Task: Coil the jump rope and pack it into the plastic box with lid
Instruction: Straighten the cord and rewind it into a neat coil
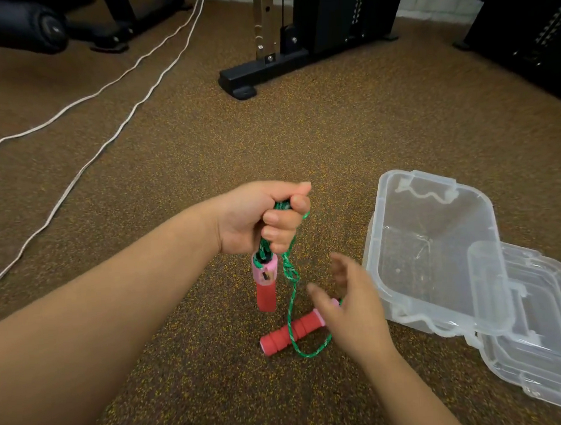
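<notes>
Nearest the camera: second handle lies flat on the floor, red foam, pink collar at its right end, a loose loop of green rope draped across it. Right hand sits over the collar end, motion-blurred, fingers spread and loosely curved; cannot tell whether it touches the handle, and it looks to be holding nothing. Above and left: left hand is a closed fist, fingers curled tight around a bundle of rope turns. First handle hangs from under that fist, roughly upright, clear of the floor. One slack strand with a small knot or tangle runs from the fist down to the floor loop. Right of the hands: clear box stands open on the floor with nothing visible inside; lid lies beside it, its near corner overlapping the box's right rim. Farther off: two white cords trail across the floor at left; black machine base beyond. Judgement: coiling is mostly done, last length and second handle not yet gathered, packing not begun. Risks from here: the tangle in the slack strand may tighten into a knot if that strand is pulled taut; the loop over the second handle could snag as it is lifted; any easing of the left fist would let the bundle spring loose; a bulky, uneven coil with two stiff handles may sit too high for the lid to close.
</notes>
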